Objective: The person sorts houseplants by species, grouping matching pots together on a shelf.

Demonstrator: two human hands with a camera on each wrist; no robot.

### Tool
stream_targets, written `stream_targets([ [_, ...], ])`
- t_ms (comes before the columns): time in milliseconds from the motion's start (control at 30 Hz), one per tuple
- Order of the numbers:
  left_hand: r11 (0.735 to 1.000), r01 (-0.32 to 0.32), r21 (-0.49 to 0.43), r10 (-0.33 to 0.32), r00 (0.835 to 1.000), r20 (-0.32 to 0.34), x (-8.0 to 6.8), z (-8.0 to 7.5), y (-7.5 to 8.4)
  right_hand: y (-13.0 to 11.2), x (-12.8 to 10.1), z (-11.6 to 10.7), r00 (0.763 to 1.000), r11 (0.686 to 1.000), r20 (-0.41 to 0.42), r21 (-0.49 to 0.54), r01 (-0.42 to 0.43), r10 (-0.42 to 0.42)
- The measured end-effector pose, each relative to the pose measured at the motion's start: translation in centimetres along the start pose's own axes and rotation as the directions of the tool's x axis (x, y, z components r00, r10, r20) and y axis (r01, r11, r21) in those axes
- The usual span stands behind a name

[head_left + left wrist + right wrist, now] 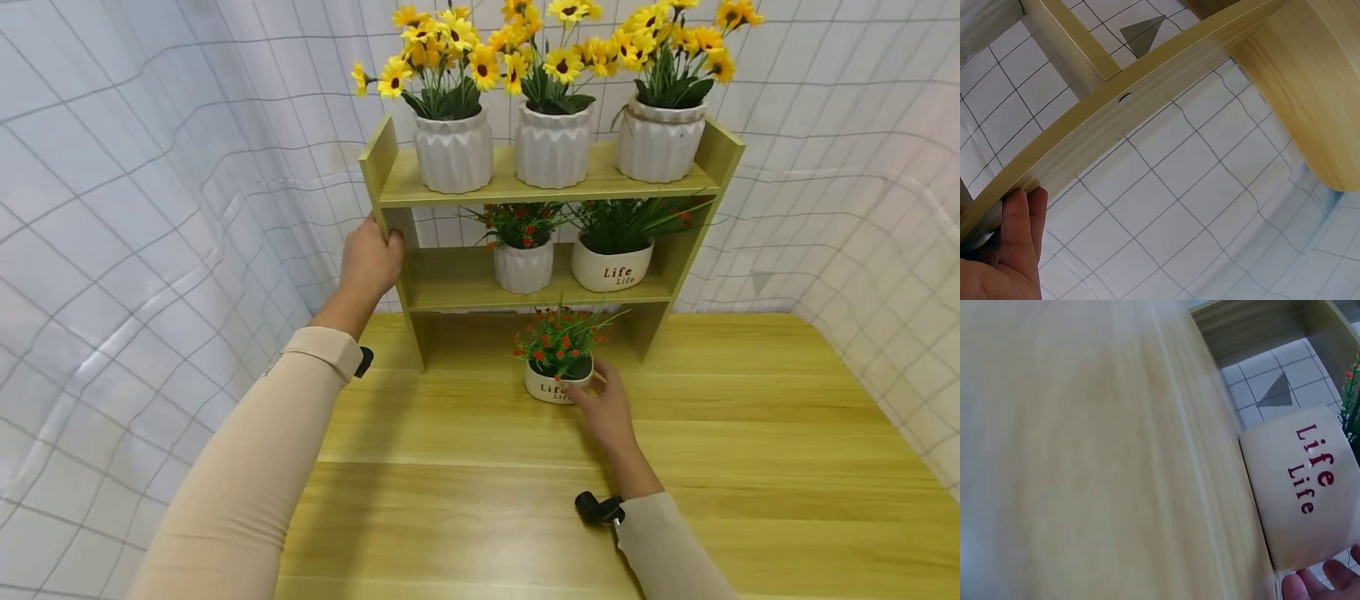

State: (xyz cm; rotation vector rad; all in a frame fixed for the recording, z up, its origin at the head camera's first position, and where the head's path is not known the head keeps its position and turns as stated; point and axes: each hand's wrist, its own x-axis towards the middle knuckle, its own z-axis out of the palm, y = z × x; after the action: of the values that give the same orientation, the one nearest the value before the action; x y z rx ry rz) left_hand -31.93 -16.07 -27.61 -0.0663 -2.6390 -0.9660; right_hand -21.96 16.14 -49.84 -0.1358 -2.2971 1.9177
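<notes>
The left hand [370, 260] is gripping the left side panel of the wooden shelf [379, 163], fingers curled round its edge. The right hand [604, 406] is cupping the small "Life" pot [553, 388], which is sitting on the surface [750, 433] just before the shelf.

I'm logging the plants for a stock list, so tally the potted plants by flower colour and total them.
Yellow sunflowers in white ribbed ceramic pots, top shelf: 3
Red-flowered plants: 3, namely a white ribbed pot and a smooth "Life" pot on the middle shelf, and the small white "Life" pot on the table by the right hand
Total: 6
</notes>
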Motion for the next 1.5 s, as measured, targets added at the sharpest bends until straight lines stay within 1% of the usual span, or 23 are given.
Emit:
stream_targets([
  [200,1.0,-0.015,0.008,0.015,1.0,-0.008,0.0,0.1,0.1,0.3,0.7,0.3,1.0,1.0,0.007,-0.023,0.003,-0.003],
  [433,1.0,-0.018,0.011,0.018,1.0,-0.012,0.1,0.1,-0.1,0.7,1.3,0.6,1.0,0.996,0.019,-0.084,-0.003,0.005],
  [600,1.0,-0.02,0.007,0.02,1.0,-0.008,0.1,0.0,-0.1,0.9,1.0,0.5,1.0,0.997,0.01,-0.079,-0.026,0.027],
  [767,1.0,-0.016,0.009,0.017,1.0,-0.003,0.0,0.1,-0.1,0.4,0.1,0.3,0.999,0.998,-0.005,-0.048,-0.043,0.043],
  [900,1.0,-0.017,0.01,0.017,1.0,-0.008,0.0,0.0,-0.2,-0.6,-1.0,0.0,1.0,0.999,0.007,-0.022,-0.026,0.027],
  [1033,1.0,-0.016,0.013,0.017,1.0,-0.001,0.0,0.0,-0.2,-1.9,-2.0,-0.3,1.0,1.0,0.011,0.008,0.015,-0.016],
  [1133,1.0,-0.015,0.013,0.015,1.0,0.005,-0.1,0.0,-0.3,-3.1,-2.6,-0.3,0.998,0.994,0.013,0.091,0.062,-0.063],
  [1233,1.0,-0.014,0.009,0.014,1.0,0.003,-0.1,0.0,-0.3,-4.7,-3.0,-0.3,0.994,0.986,0.016,0.131,0.106,-0.109],
  [1267,1.0,-0.014,0.009,0.014,1.0,0.002,-0.1,-0.1,-0.3,-5.2,-3.1,-0.3,0.992,0.984,0.014,0.127,0.123,-0.125],
  [1367,1.0,-0.012,0.006,0.012,1.0,0.004,0.0,-0.1,-0.3,-7.0,-3.2,-0.2,0.986,0.983,0.002,0.073,0.168,-0.168],
  [1467,1.0,-0.015,0.005,0.015,1.0,0.007,0.0,-0.1,-0.2,-8.6,-3.0,0.2,0.977,0.975,-0.005,0.062,0.214,-0.214],
  [1500,1.0,-0.018,0.004,0.018,1.0,0.007,0.0,-0.2,-0.2,-9.1,-3.0,0.4,0.974,0.972,-0.002,0.074,0.225,-0.225],
])
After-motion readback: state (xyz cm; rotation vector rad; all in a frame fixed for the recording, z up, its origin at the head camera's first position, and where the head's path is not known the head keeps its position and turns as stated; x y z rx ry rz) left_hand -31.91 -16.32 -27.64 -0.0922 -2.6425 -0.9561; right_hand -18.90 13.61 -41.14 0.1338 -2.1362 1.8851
